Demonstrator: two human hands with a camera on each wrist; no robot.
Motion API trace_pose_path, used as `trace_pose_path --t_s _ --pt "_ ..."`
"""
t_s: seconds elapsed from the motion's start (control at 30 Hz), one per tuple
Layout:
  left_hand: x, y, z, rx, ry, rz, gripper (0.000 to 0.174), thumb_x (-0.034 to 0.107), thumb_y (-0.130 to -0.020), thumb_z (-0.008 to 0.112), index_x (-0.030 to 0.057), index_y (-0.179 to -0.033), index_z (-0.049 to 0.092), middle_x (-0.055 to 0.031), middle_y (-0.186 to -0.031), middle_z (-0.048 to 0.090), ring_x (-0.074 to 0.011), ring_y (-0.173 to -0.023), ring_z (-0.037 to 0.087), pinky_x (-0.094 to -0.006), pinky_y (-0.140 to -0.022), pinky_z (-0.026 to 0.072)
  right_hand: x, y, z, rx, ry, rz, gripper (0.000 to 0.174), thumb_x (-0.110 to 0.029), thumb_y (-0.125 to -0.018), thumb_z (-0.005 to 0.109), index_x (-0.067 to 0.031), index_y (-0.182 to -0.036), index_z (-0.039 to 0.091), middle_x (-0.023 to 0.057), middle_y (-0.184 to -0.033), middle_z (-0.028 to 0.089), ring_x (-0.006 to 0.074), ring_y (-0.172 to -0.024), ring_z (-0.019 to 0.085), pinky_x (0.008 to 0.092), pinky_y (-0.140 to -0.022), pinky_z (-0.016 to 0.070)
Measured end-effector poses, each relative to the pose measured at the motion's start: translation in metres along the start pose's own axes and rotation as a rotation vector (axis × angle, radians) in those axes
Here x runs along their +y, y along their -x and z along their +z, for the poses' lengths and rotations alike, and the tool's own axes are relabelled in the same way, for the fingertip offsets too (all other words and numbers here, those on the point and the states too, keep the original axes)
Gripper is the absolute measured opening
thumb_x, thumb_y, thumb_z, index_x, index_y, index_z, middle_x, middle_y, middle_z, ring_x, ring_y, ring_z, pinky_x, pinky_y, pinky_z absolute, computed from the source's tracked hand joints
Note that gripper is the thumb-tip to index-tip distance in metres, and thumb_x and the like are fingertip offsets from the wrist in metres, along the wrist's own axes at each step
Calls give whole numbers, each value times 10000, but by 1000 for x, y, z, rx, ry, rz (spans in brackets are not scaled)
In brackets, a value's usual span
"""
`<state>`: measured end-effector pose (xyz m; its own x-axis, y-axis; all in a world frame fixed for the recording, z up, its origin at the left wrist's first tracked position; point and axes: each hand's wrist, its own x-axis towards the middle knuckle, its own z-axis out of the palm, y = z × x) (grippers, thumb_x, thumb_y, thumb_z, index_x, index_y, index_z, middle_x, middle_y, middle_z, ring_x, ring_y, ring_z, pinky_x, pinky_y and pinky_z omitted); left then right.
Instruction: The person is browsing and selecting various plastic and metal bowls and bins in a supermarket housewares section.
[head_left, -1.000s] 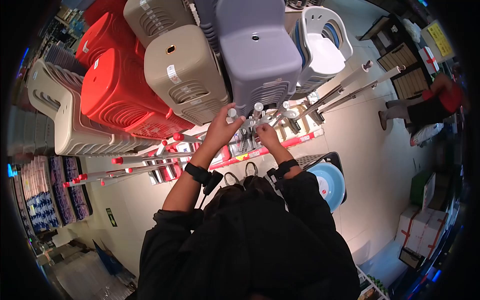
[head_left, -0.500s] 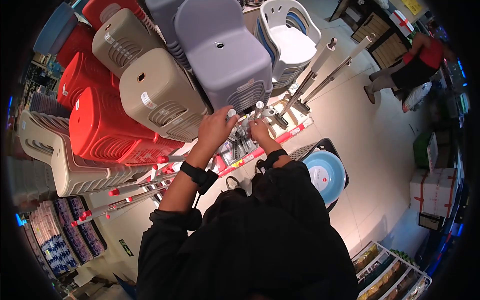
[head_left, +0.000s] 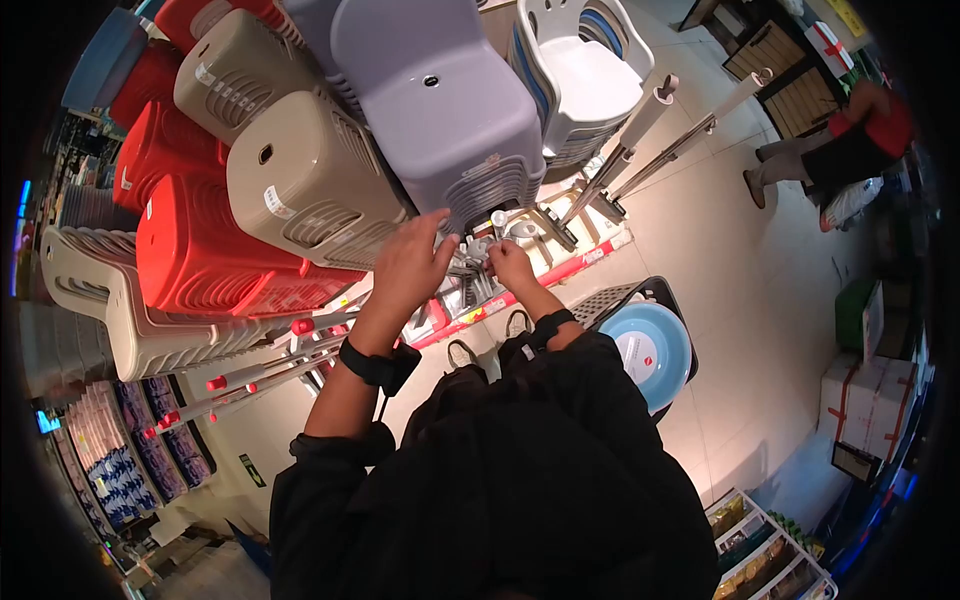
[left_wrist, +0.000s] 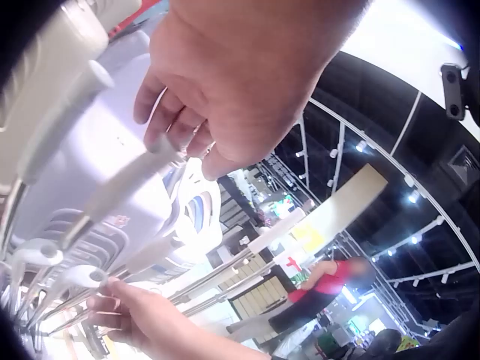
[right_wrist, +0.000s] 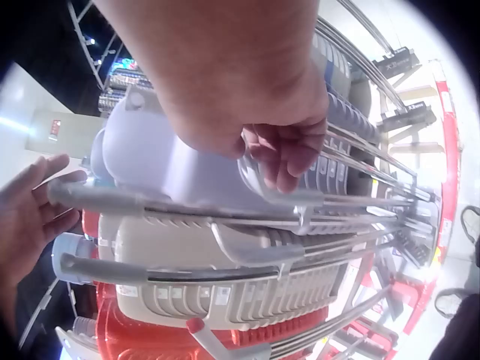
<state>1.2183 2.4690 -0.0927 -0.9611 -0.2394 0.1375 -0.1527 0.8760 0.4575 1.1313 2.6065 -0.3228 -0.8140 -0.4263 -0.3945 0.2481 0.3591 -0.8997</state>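
Note:
Several sponge mops with steel poles and grey grips stand upright before the stacked stools. My right hand (head_left: 513,264) is at a curved grey lever (right_wrist: 259,178) on one mop pole, fingers curled round it in the right wrist view. Thumb and fingers also meet at a lever (left_wrist: 86,276) in the left wrist view. My left hand (head_left: 408,268) is raised beside the upper ends of the mops, fingers loose and spread. Close under its fingertips in the left wrist view is a grey mop grip (left_wrist: 127,180).
Stacked grey-purple stools (head_left: 440,110), beige stools (head_left: 290,170) and red stools (head_left: 190,235) rise behind the mops. White chairs (head_left: 590,80) are at the right. A blue basin (head_left: 648,355) sits in a dark basket by my feet. A person (head_left: 850,140) stands farther right.
My left hand has come away from the grip's end and its fingers have spread. The right hand stays at the mop levers. The head view has turned.

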Motion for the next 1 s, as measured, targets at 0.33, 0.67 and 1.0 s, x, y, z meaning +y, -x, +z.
trace_pose_path --t_s 0.33,0.67,1.0 --pt "16 -39 97 -230 205 -177 482 340 -909 572 61 -1299 525 -220 -1149 614 -347 -1000 614 -417 -878 475 -1 -22 -80 112 136 18 445 -437 -914 514 -25 -1041 627 141 -761 682 264 -686 676 390 -708 513" --pt "21 -43 96 -271 300 -294 389 382 -916 586 95 -1179 595 -131 -816 664 -241 -746 645 -369 -709 486 -38 -10 -73 -8 71 73 297 -256 -960 465 -13 -1021 623 93 -654 665 187 -541 649 345 -572 519" --pt "18 -43 101 -269 322 -281 373 361 -910 600 97 -1174 596 -166 -852 657 -266 -756 625 -372 -719 484 -36 -3 -74 36 2 31 295 -236 -969 441 -22 -971 644 89 -628 647 178 -532 644 339 -559 508"
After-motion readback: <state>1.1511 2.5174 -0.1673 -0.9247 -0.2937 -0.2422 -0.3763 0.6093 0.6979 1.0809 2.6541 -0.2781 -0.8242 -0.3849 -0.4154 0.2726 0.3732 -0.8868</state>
